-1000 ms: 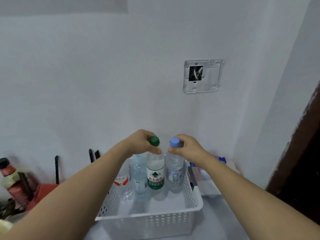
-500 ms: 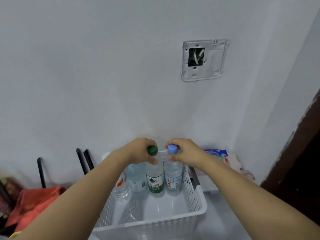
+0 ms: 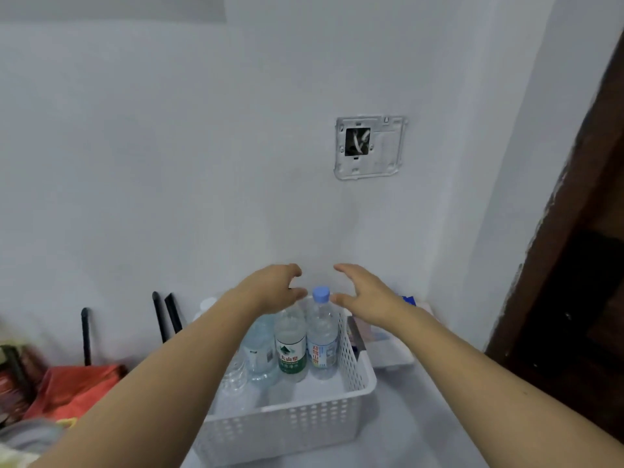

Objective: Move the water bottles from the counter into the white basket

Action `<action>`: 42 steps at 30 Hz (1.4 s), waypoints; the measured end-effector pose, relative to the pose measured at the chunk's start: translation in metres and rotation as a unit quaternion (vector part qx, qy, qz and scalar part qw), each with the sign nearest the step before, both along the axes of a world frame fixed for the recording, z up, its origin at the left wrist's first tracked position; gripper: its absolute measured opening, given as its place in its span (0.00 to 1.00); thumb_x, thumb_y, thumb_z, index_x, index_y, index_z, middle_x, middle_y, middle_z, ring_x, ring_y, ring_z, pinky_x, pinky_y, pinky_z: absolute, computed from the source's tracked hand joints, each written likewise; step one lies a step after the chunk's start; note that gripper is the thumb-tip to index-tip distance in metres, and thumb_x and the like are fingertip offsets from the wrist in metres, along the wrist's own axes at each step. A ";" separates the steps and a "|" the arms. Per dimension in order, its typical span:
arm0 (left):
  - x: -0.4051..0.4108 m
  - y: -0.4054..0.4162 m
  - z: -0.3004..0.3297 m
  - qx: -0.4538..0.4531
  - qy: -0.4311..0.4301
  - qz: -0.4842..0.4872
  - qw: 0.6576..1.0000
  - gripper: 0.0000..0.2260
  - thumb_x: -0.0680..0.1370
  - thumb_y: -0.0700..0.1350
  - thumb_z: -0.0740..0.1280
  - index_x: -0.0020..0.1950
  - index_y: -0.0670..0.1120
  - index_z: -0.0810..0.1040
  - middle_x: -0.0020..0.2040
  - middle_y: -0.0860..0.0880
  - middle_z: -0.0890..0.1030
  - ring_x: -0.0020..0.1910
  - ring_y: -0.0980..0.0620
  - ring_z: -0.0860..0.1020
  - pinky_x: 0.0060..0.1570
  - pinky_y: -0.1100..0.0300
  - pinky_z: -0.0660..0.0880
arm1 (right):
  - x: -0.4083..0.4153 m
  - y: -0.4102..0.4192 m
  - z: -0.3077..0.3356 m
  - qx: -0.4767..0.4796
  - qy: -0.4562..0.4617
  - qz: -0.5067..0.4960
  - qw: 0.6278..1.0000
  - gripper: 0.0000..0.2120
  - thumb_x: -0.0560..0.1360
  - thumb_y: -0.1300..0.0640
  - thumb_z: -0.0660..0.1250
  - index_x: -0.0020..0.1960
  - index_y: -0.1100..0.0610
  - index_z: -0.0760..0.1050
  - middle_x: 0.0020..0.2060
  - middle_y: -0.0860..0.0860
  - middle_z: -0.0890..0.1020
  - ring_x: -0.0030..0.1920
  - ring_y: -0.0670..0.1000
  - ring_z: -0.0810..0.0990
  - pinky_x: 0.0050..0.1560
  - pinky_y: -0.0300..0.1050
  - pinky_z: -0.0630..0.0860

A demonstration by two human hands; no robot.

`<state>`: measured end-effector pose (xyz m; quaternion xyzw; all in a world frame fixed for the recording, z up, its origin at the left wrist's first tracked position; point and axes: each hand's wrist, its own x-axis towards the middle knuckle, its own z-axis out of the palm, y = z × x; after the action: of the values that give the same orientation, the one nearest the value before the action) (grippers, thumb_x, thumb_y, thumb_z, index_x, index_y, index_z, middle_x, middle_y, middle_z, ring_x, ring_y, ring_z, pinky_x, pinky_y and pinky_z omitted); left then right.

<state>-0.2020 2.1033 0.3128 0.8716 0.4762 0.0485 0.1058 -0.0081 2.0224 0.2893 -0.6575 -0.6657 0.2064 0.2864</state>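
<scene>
Both hands, left hand (image 3: 275,288) and right hand (image 3: 363,293), hover fingers spread, empty, above upright bottles (image 3: 305,339) parked at the white basket's (image 3: 280,423) twelve o'clock wall for support.

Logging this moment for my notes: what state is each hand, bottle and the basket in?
left hand: open, holds nothing
right hand: open, holds nothing
green-label bottle: upright in basket
blue-cap bottle: upright in basket, capped
white basket: on counter, holds bottles

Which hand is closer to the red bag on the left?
Left. The left hand hovers above the bottles, on the side toward the red bag; the right hand is farther right, past the blue-capped bottle.
</scene>
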 end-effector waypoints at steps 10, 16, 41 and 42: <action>0.072 -0.037 0.037 0.204 -0.135 -0.143 0.959 0.18 0.82 0.49 0.58 0.68 0.39 0.70 0.67 0.40 0.74 0.65 0.40 0.71 0.61 0.51 0.68 | 0.047 -0.102 0.049 0.022 -0.107 -0.251 0.962 0.29 0.82 0.51 0.55 0.77 0.64 0.52 0.76 0.59 0.56 0.76 0.55 0.54 0.75 0.46 0.50; 0.130 -0.098 0.050 0.195 -0.172 -0.244 0.934 0.17 0.83 0.48 0.58 0.66 0.37 0.71 0.65 0.40 0.74 0.63 0.41 0.72 0.60 0.51 0.68 | 0.058 -0.204 0.071 0.017 -0.105 -0.347 0.932 0.28 0.82 0.51 0.56 0.76 0.63 0.53 0.76 0.58 0.58 0.74 0.56 0.57 0.73 0.48 0.55; 0.267 -0.666 0.082 0.084 -0.258 -0.699 0.661 0.18 0.82 0.49 0.58 0.70 0.42 0.69 0.70 0.45 0.71 0.68 0.46 0.70 0.62 0.50 0.69 | -0.029 -0.771 0.096 -0.065 -0.115 -0.770 0.624 0.28 0.81 0.51 0.56 0.77 0.60 0.52 0.76 0.55 0.58 0.75 0.55 0.58 0.72 0.49 0.56; 0.262 -0.691 0.081 0.076 -0.255 -0.715 0.646 0.17 0.83 0.49 0.58 0.69 0.42 0.70 0.69 0.45 0.72 0.66 0.46 0.71 0.61 0.51 0.69 | -0.039 -0.790 0.094 -0.069 -0.111 -0.784 0.607 0.28 0.81 0.51 0.55 0.77 0.60 0.52 0.76 0.54 0.58 0.75 0.55 0.58 0.71 0.49 0.57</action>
<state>0.0605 1.4122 0.3938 0.8995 -0.3465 0.2142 0.1579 -0.0476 1.2321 0.3836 -0.9637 0.0933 -0.1264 0.2160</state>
